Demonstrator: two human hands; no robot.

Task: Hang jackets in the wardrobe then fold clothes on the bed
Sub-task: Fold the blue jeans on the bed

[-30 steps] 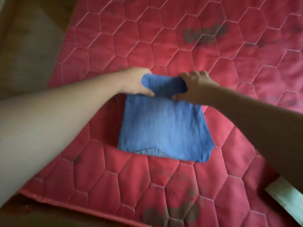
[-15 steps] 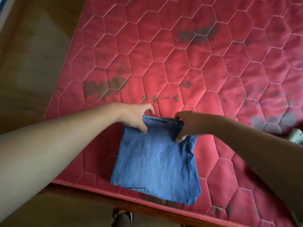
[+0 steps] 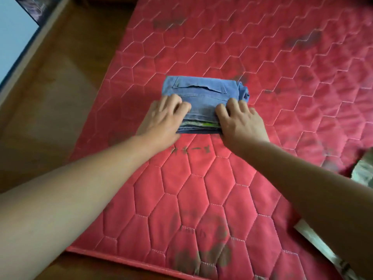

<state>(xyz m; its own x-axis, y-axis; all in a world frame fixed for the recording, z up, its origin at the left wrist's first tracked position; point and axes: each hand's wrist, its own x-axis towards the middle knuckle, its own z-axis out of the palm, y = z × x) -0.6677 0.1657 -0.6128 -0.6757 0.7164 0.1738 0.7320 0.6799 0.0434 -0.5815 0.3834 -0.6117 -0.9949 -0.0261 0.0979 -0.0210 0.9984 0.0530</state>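
A pair of blue jeans [image 3: 203,91] lies folded into a compact bundle on the red quilted mattress [image 3: 201,188], back pocket facing up. My left hand [image 3: 163,116] rests on the bundle's near left corner, fingers spread on the denim. On the near right corner, my right hand [image 3: 240,120] presses the same way. Both hands press on the near edge, where the stacked layers and a strip of green lining show. Whether the fingers curl under the edge is hidden.
The mattress carries dark stains and ends near the bottom of the view. Brown wooden floor [image 3: 50,102] lies to the left, with a pale panel [image 3: 14,41] at the top left. A light-coloured cloth [image 3: 363,172] sits at the right edge.
The jeans have been folded over once more into a smaller, thicker bundle and lie farther from me on the mattress. Both hands moved from the far edge to the near edge.
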